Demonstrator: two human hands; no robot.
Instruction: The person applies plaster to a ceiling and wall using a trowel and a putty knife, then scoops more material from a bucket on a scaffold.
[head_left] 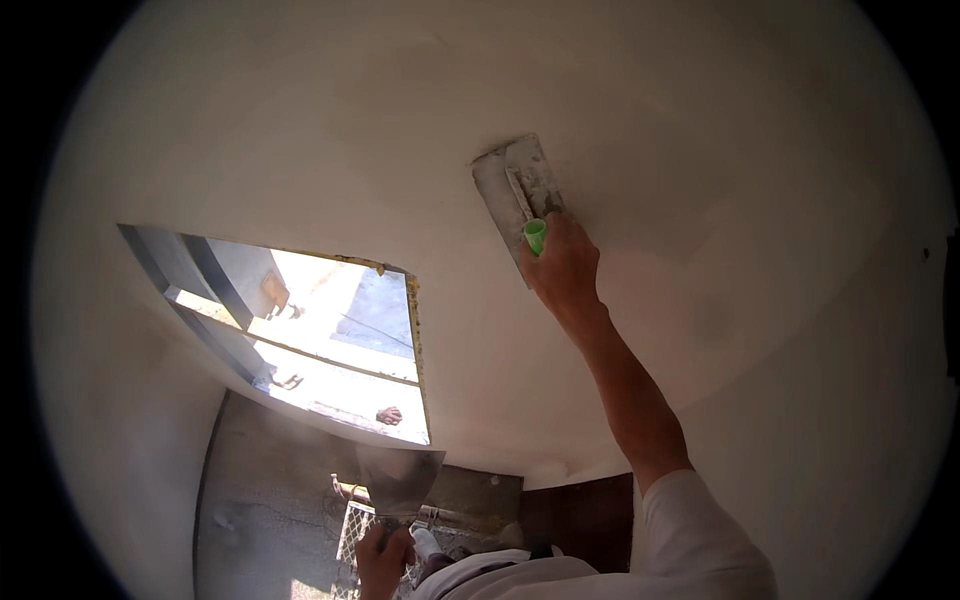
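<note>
Both full! Right grip (566, 258) wraps a trowel (500, 185) against the wall (700, 160); left grip (384, 555) clutches a wide-bladed scraper (402, 478)!

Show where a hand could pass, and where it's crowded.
Free: pale wall between the four-sided window opening and the right hand with its flat grey metal trowel. Crowded: around the left hand, its wide grey blade and white lattice panel.

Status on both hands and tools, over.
Right hand gripping green-handled rectangular metal trowel, apparently flat against pale wall. Left hand holding broad grey metal scraper, lower down. Nothing seen blocking trowel.
</note>
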